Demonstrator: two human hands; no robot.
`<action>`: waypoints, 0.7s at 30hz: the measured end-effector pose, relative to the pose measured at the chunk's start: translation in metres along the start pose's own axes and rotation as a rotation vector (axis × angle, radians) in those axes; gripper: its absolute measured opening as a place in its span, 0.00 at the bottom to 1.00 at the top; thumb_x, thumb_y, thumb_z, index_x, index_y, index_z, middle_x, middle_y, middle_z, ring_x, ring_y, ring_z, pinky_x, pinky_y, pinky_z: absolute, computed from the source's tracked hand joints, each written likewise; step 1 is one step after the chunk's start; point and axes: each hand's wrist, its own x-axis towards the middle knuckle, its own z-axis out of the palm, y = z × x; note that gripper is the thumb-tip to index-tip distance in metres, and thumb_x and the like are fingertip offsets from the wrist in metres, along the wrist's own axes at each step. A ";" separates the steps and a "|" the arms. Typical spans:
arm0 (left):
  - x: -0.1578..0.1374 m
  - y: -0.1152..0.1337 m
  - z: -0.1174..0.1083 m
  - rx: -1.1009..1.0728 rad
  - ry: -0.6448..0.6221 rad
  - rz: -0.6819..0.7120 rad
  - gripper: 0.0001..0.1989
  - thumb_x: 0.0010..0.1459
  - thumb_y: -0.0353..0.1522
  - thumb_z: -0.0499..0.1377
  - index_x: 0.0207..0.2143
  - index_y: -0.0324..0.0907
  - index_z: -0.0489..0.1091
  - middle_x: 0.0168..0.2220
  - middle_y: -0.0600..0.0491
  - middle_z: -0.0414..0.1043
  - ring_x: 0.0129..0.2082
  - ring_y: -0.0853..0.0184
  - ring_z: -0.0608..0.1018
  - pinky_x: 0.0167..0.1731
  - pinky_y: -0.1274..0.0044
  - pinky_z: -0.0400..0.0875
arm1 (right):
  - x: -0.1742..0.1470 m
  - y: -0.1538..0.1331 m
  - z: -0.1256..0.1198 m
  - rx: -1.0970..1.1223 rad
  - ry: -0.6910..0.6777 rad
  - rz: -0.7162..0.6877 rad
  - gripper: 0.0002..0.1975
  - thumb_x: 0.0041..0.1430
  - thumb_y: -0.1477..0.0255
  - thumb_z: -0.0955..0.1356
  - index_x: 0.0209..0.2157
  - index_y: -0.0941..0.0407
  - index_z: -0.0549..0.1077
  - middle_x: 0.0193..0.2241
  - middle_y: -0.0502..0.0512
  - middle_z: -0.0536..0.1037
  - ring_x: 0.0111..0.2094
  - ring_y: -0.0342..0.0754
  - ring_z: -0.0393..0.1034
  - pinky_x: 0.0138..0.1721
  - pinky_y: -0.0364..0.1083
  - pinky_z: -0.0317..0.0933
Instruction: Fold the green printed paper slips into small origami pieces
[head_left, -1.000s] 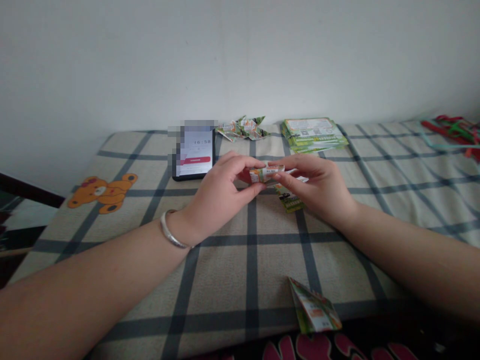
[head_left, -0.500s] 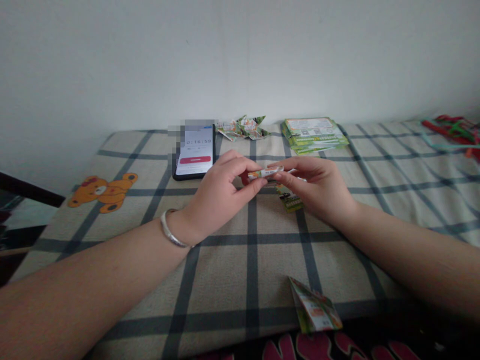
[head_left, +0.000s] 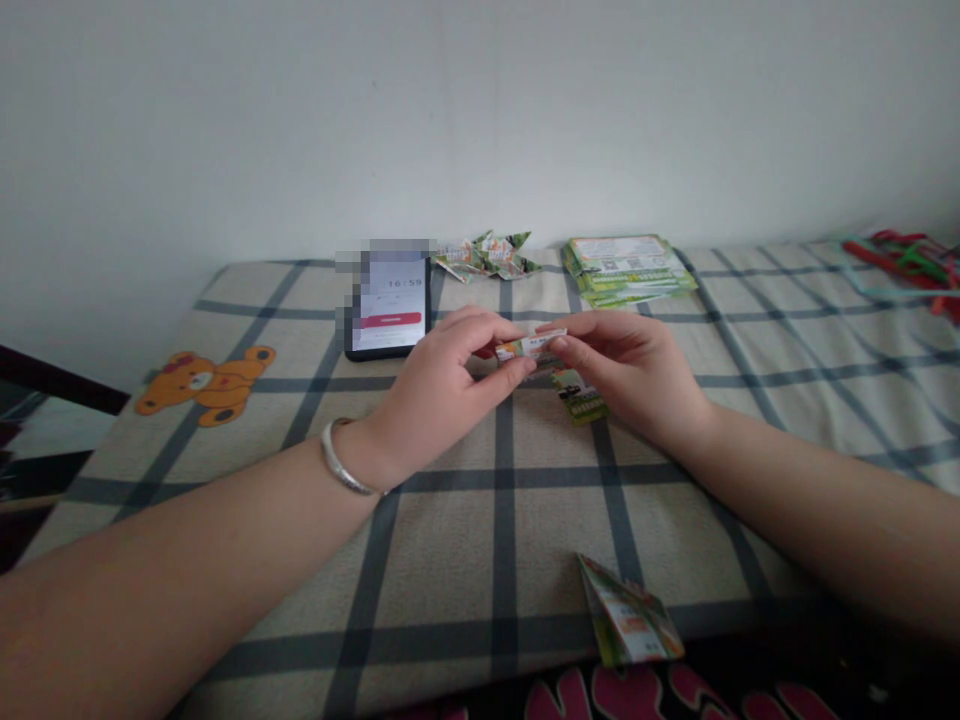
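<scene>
Between both hands, over the middle of the table, is a small folded printed paper (head_left: 531, 346), white with orange and green. My left hand (head_left: 457, 365), with a silver bangle at its wrist, pinches the paper's left end between thumb and fingers. The thumb and index finger of my right hand (head_left: 637, 365) grip its right end. Below the right fingers a green printed card (head_left: 585, 402) lies on the cloth, partly hidden by the hand. Close to the front edge rests another folded paper piece (head_left: 631, 618), creased into a triangular shape.
A phone (head_left: 390, 310) showing a timer lies left of several folded star-like paper pieces (head_left: 487, 256). A stack of green printed cards (head_left: 630, 268) sits by the wall. Red and green items (head_left: 911, 262) are at far right. A bear figure (head_left: 206, 385) is on the checked tablecloth (head_left: 435, 580).
The folded paper has tilted in my fingers, so more of its white printed face shows. Both hands stay in nearly the same place.
</scene>
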 end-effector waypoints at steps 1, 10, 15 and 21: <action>0.000 0.000 0.000 -0.032 -0.018 -0.034 0.07 0.61 0.33 0.61 0.41 0.40 0.73 0.39 0.53 0.74 0.40 0.68 0.76 0.41 0.77 0.70 | 0.000 0.001 0.000 0.013 0.001 -0.002 0.07 0.59 0.67 0.71 0.36 0.54 0.79 0.35 0.51 0.83 0.37 0.45 0.77 0.40 0.45 0.71; 0.001 -0.005 0.003 -0.262 -0.049 -0.255 0.09 0.61 0.37 0.59 0.39 0.41 0.70 0.33 0.54 0.74 0.32 0.69 0.77 0.31 0.78 0.73 | -0.001 0.016 0.000 0.097 -0.060 0.072 0.16 0.58 0.65 0.71 0.47 0.52 0.68 0.40 0.52 0.79 0.37 0.45 0.76 0.38 0.45 0.74; 0.003 -0.010 0.005 -0.348 0.020 -0.300 0.08 0.58 0.32 0.60 0.39 0.40 0.66 0.36 0.54 0.74 0.34 0.70 0.78 0.32 0.79 0.73 | -0.002 0.012 -0.005 -0.141 -0.067 -0.100 0.14 0.57 0.71 0.71 0.46 0.52 0.69 0.50 0.55 0.73 0.36 0.42 0.74 0.36 0.43 0.73; 0.004 -0.007 0.004 -0.334 -0.038 -0.345 0.10 0.58 0.29 0.60 0.42 0.40 0.66 0.32 0.55 0.76 0.31 0.71 0.79 0.30 0.80 0.73 | 0.000 0.007 -0.012 -0.424 -0.214 -0.317 0.12 0.56 0.71 0.73 0.43 0.52 0.76 0.50 0.58 0.74 0.49 0.50 0.72 0.44 0.48 0.71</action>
